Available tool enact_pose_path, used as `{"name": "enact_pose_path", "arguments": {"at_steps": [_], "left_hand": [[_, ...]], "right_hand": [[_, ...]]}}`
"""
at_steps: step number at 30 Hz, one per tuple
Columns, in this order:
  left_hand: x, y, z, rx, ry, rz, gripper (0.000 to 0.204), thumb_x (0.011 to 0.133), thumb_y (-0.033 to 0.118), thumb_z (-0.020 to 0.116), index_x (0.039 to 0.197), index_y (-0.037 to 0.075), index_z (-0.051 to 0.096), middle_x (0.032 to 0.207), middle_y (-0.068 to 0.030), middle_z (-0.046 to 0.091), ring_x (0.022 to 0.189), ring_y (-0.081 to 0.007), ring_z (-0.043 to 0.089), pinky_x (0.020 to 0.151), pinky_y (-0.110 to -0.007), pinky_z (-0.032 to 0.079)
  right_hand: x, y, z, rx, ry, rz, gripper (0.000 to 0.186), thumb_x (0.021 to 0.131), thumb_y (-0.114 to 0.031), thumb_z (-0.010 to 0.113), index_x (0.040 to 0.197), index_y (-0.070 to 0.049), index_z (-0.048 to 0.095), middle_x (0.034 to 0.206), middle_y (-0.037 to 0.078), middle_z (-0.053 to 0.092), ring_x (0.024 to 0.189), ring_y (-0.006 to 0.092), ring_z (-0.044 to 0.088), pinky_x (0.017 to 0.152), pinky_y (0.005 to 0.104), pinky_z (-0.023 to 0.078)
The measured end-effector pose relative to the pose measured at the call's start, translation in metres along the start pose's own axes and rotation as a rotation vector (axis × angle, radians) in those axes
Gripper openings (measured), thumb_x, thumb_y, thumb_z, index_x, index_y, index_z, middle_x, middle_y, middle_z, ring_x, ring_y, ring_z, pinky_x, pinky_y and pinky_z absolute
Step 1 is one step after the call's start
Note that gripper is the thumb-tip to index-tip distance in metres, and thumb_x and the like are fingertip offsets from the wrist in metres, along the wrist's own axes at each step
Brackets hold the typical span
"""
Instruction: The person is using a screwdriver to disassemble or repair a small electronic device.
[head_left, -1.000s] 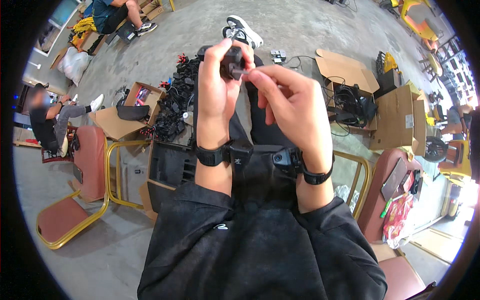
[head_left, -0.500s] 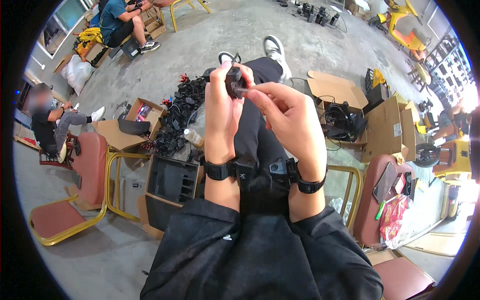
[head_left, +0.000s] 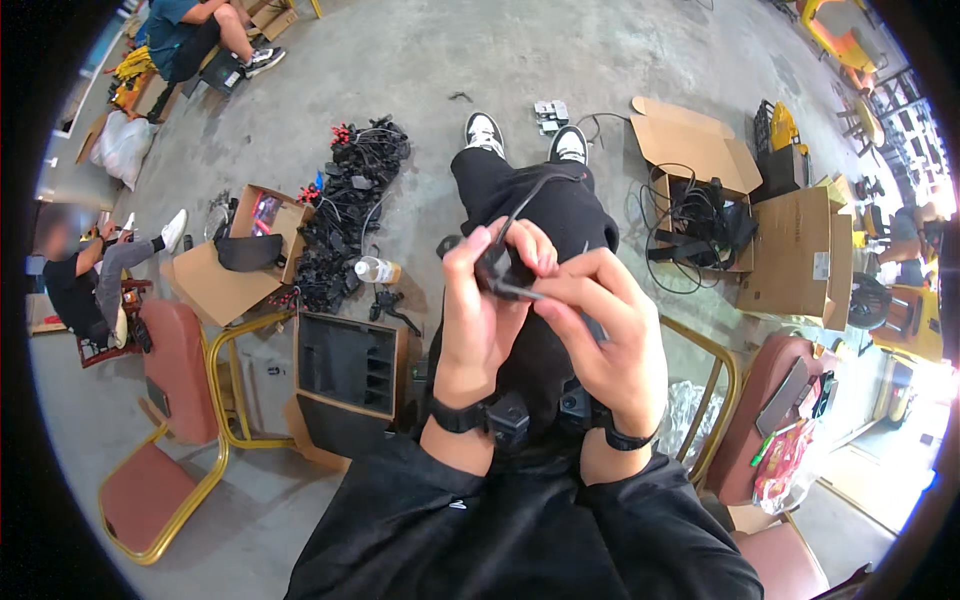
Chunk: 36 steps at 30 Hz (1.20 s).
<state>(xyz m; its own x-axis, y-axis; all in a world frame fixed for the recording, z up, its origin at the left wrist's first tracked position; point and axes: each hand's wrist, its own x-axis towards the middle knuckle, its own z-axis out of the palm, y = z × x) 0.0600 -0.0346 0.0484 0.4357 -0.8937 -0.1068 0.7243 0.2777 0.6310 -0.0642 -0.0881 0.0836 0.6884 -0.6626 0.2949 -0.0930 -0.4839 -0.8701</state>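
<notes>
Above my lap, my left hand (head_left: 473,335) is closed around a small black device (head_left: 503,264). A dark cable (head_left: 522,202) rises from beside it and curves over toward my knees. My right hand (head_left: 612,335) pinches a thin grey piece (head_left: 522,292) between thumb and forefinger, against the near side of the device. Fingers cover much of the device, so its exact kind does not show. A black wrist strap with a small box-shaped unit sits on each of my wrists.
Left of my legs lie a heap of black gear (head_left: 350,200), a bottle (head_left: 377,270) and a compartmented black box (head_left: 347,362). Open cardboard boxes (head_left: 795,250) stand to the right. Chairs (head_left: 180,360) flank me. Two people sit at the left.
Both hands have come lower and nearer my body, still on the device and the grey piece. My feet have drawn in, and the view has tilted downward.
</notes>
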Motion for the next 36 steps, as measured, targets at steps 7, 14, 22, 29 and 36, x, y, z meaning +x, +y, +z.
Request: {"name": "enact_pose_path", "arguments": {"at_steps": [7,14,22,29,36], "left_hand": [[-0.001,0.013,-0.018,0.1,-0.017,-0.016,0.054,0.092,0.057,0.035,0.076,0.006,0.043,0.077,-0.0076,0.044,0.076,-0.0206,0.044,0.072,-0.035,0.038],[-0.005,0.011,-0.022,0.078,-0.05,0.02,0.058,0.092,0.061,0.034,0.077,0.006,0.045,0.078,-0.0082,0.046,0.075,-0.02,0.044,0.071,-0.033,0.038],[-0.026,0.02,-0.001,0.148,-0.143,0.21,0.054,0.096,0.052,0.045,0.086,0.0,0.052,0.088,-0.0117,0.051,0.083,-0.0183,0.051,0.078,-0.031,0.042],[-0.029,0.013,0.0,0.083,-0.132,0.144,0.054,0.095,0.054,0.047,0.084,0.001,0.052,0.085,-0.011,0.052,0.082,-0.0191,0.051,0.078,-0.032,0.041],[-0.027,0.007,-0.002,-0.05,-0.097,0.053,0.05,0.091,0.053,0.04,0.08,0.005,0.048,0.081,-0.0105,0.051,0.081,-0.0218,0.05,0.079,-0.036,0.042]], "right_hand": [[0.007,0.002,0.007,-0.067,-0.08,-0.058,0.019,0.077,-0.01,0.078,0.096,-0.006,0.073,0.087,0.007,0.06,0.072,0.0239,0.061,0.064,0.0332,0.05],[0.006,-0.006,0.011,-0.1,-0.101,-0.026,0.014,0.081,-0.012,0.076,0.094,-0.008,0.072,0.071,0.005,0.06,0.058,0.0245,0.061,0.055,0.034,0.049],[-0.003,-0.036,-0.001,-0.034,-0.031,0.033,0.012,0.081,-0.012,0.075,0.092,-0.006,0.073,0.065,0.006,0.06,0.052,0.023,0.061,0.049,0.0329,0.045],[-0.005,-0.034,-0.006,-0.12,-0.047,-0.084,0.021,0.072,-0.018,0.08,0.091,-0.008,0.077,0.063,0.003,0.053,0.047,0.0171,0.05,0.046,0.0292,0.038],[-0.01,-0.022,-0.01,-0.151,-0.102,-0.096,0.032,0.069,-0.015,0.082,0.1,-0.012,0.075,0.093,0.005,0.058,0.079,0.0222,0.059,0.068,0.0339,0.049]]}}
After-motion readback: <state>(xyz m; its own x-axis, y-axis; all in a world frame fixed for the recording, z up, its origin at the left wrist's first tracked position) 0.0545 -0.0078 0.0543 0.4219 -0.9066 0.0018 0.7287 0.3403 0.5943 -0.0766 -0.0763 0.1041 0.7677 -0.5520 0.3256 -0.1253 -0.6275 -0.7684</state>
